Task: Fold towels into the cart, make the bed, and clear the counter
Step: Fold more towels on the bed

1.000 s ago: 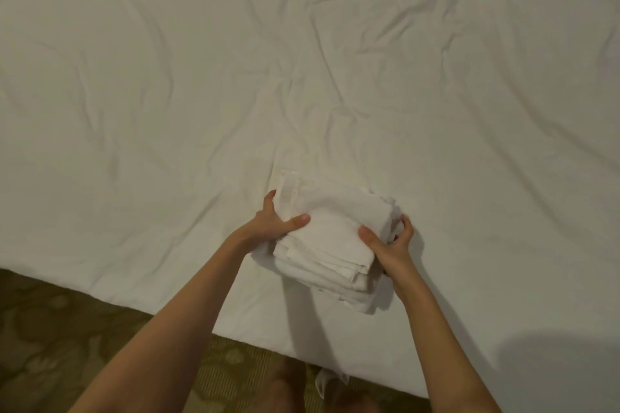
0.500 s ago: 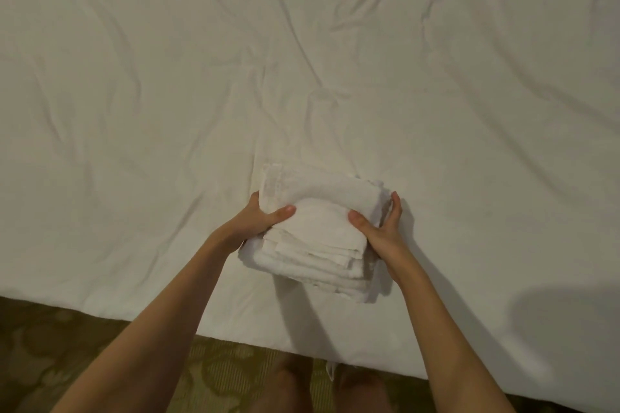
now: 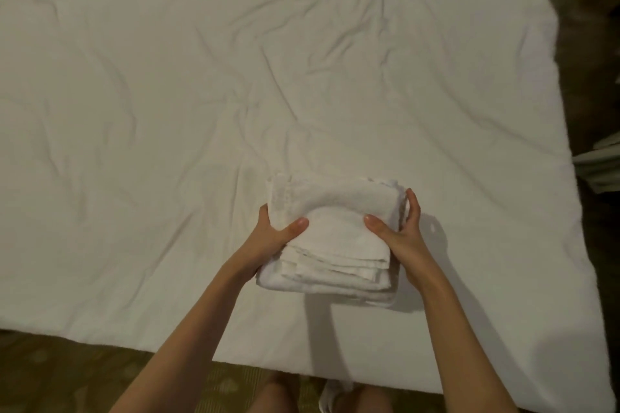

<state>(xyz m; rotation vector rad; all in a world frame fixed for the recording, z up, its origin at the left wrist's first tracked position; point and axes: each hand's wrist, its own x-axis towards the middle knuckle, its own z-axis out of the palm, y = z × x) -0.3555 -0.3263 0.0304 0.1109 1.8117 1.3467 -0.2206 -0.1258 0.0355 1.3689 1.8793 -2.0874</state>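
Hands clamped on either side of a stack of folded towels (image 3: 330, 238): left hand (image 3: 271, 235) on the left flank, thumb laid over the top layer and fingers tucked beneath; right hand (image 3: 399, 231) on the right flank, thumb on top, fingers curled round the far right edge. Full grip from both, nothing loose.

Raised a little since a second ago, when sitting lower against the sheet. Now carried just above the bed (image 3: 167, 111), over the part near its front edge and somewhat right of the middle. Dark shadow thrown to the right of and below the pile, well separated from it, so probably clear of the sheet, though the underside stays hidden.

Meaning for the job: folding looks done for this batch, carrying begun. Next stop presumably the cart, not in sight here. Pale stacked shapes (image 3: 600, 164) at the right border, beyond the bed's right edge, too cropped to name.

Top layers uneven at the near edge, several hems stepped and splayed; liable to slide if tilted, so best kept level and squeezed from both sides.

Bed wrinkled all over, far right corner rounded and bare. Patterned carpet (image 3: 67, 372) along the front edge. Making the bed and clearing the counter apparently not yet started.
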